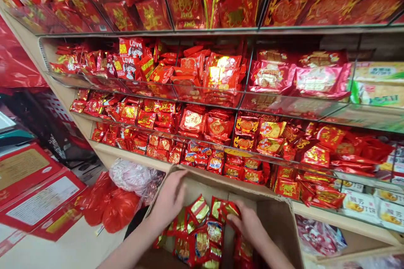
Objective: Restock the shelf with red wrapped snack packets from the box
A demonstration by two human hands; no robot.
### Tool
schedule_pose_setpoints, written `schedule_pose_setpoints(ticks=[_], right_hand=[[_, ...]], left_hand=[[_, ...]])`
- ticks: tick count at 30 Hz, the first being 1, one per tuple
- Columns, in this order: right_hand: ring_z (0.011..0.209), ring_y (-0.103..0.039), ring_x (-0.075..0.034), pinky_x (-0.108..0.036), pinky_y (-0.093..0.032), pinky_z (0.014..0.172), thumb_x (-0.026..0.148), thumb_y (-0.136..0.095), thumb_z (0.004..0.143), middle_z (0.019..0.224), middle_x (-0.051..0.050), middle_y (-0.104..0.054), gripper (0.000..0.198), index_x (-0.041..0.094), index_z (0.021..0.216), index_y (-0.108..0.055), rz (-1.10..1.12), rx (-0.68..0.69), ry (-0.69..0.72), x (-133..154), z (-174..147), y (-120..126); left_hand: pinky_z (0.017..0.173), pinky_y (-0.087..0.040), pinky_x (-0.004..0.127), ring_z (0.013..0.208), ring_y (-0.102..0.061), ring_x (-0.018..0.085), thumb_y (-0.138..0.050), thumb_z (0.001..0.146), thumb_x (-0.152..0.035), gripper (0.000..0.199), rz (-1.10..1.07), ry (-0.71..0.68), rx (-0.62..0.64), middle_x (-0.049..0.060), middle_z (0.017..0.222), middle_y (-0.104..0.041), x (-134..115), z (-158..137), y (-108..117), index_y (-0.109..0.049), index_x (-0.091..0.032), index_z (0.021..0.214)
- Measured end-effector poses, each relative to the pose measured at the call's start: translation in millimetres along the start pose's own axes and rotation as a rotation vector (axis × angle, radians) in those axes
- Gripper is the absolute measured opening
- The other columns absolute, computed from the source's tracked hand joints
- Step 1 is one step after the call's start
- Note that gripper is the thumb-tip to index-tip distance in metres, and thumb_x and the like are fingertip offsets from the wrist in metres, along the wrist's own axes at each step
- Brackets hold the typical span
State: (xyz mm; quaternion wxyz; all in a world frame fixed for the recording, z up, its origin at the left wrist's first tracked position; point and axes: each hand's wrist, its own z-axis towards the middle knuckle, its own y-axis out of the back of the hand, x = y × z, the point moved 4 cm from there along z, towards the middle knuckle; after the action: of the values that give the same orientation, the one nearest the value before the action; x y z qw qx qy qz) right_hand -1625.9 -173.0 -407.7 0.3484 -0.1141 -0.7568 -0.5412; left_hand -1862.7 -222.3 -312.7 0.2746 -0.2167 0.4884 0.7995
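Note:
An open cardboard box [274, 231] stands in front of me, with several red and gold snack packets [202, 241] lying loose inside. My left hand [173, 191] is at the far left corner of the box, close to its rim, with the fingers loosely bent. No packet shows in it; whether it touches the cardboard I cannot tell. Over the right part of the pile, my right hand [248, 222] is closed on a small red and gold snack packet [231, 208]. Some packets are partly hidden below my forearms.
Tiered shelves [208, 31] of red snack packets with clear fronts rise just behind the box. White biscuit packs [360, 206] fill the lower right. Red plastic bags [116, 208], a clear bag [135, 176] and red cartons [41, 193] are on the left.

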Motion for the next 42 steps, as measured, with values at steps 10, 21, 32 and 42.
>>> schedule_pose_setpoints(ticks=[10, 21, 32, 42], right_hand=[[0.059, -0.046, -0.013, -0.022, -0.036, 0.054, 0.049, -0.038, 0.081, 0.062, 0.000, -0.053, 0.038, 0.016, 0.073, -0.054, 0.673, -0.329, 0.048, 49.0, -43.8, 7.3], [0.059, -0.052, -0.016, -0.025, -0.042, 0.054, 0.052, -0.036, 0.080, 0.067, -0.004, -0.059, 0.041, 0.017, 0.077, -0.056, 0.719, -0.435, -0.102, 31.8, -49.1, -6.5], [0.112, -0.044, -0.020, -0.030, -0.041, 0.087, 0.030, -0.050, 0.075, 0.124, -0.008, -0.045, 0.036, 0.022, 0.111, -0.050, 0.629, -0.022, 0.280, 42.4, -55.6, 31.7], [0.078, -0.054, -0.017, -0.026, -0.042, 0.072, 0.041, -0.058, 0.071, 0.087, -0.004, -0.061, 0.030, 0.017, 0.089, -0.058, 0.721, -0.147, 0.088, 29.5, -36.4, 34.5]], left_hand=[[0.049, -0.030, 0.020, 0.049, -0.035, 0.008, -0.044, 0.077, -0.047, 0.039, -0.645, 0.409, 0.223, -0.006, 0.049, -0.037, -49.5, -20.3, -83.0, -0.044, -0.017, 0.053], [0.057, -0.043, 0.022, 0.066, -0.057, 0.012, -0.061, 0.070, -0.040, 0.033, -1.239, 0.827, 0.218, 0.001, 0.082, -0.060, -50.2, -49.2, -100.5, -0.049, -0.020, 0.093], [0.034, -0.031, 0.014, 0.036, -0.050, 0.007, -0.060, 0.067, -0.047, 0.034, -1.257, 1.239, 0.779, 0.004, 0.055, -0.061, -53.3, -60.4, -110.6, -0.056, -0.014, 0.073], [0.070, -0.047, 0.030, 0.075, -0.062, 0.016, -0.064, 0.067, -0.024, 0.039, -1.372, 0.804, 0.479, 0.006, 0.090, -0.064, -45.8, -32.4, -90.4, -0.053, -0.019, 0.105]])
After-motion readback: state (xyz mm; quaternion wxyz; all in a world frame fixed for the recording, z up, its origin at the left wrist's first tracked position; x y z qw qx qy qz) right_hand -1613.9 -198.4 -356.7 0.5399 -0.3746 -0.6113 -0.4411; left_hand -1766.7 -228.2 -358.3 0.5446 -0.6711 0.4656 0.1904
